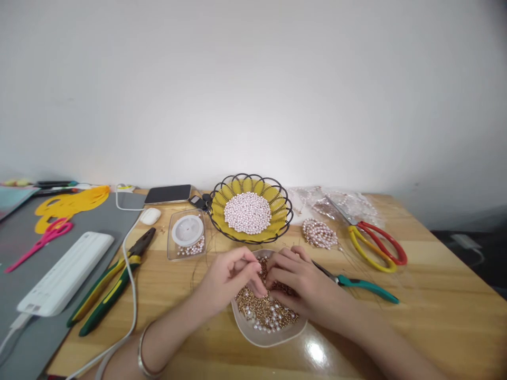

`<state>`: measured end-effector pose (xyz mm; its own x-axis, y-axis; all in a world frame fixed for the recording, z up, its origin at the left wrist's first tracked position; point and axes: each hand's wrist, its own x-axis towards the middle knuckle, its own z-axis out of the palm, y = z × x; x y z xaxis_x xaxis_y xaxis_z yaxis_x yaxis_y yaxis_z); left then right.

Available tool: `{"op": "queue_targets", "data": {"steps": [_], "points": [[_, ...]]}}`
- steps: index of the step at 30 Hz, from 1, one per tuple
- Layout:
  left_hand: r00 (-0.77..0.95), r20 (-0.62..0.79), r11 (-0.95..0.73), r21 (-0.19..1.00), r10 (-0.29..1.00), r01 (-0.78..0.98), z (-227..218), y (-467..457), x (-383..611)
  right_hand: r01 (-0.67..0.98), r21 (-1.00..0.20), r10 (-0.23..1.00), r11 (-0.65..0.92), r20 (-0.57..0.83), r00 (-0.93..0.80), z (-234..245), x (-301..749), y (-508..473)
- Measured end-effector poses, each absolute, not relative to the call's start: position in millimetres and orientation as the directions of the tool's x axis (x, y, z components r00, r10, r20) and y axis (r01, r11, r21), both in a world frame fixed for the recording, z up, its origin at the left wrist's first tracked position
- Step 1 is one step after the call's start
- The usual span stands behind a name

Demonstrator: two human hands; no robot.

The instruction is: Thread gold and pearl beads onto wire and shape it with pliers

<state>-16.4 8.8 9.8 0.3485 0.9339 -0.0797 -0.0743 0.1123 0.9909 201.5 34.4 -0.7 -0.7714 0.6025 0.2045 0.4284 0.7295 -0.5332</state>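
Above the left part of a white plastic tub (pixel 245 330) is my left hand (pixel 233 274), thumb and index finger pinched together; whatever is between the tips is too small to name. My right hand (pixel 297 279) hovers over the tub's right side with curled fingers pressed close together. What it holds, if anything, is hidden. Small gold beads (pixel 253 306) mixed with white pearl beads (pixel 273 320) fill the tub under both hands. Thin wire or thread (pixel 194 274) shows faintly on the table beside my left hand.
Behind the tub stands a yellow basket (pixel 279 203) of pink beads (pixel 247 212). To the right lie a beaded strand (pixel 319 234), red-and-yellow scissors (pixel 372 245) and teal-handled pliers (pixel 368 287). On the left are a clear box (pixel 171 248) with a spool, green-yellow pliers (pixel 114 285) and a white cable (pixel 132 295).
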Motion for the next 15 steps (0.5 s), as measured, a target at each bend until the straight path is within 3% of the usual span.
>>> {"op": "queue_targets", "data": {"steps": [15], "points": [[0.351, -0.092, 0.114, 0.993, 0.932, -0.042, 10.4, 8.2, -17.8, 0.452, -0.594, 0.654, 0.665, 0.17, -0.737, 8.0, 200.9, 34.1]]}}
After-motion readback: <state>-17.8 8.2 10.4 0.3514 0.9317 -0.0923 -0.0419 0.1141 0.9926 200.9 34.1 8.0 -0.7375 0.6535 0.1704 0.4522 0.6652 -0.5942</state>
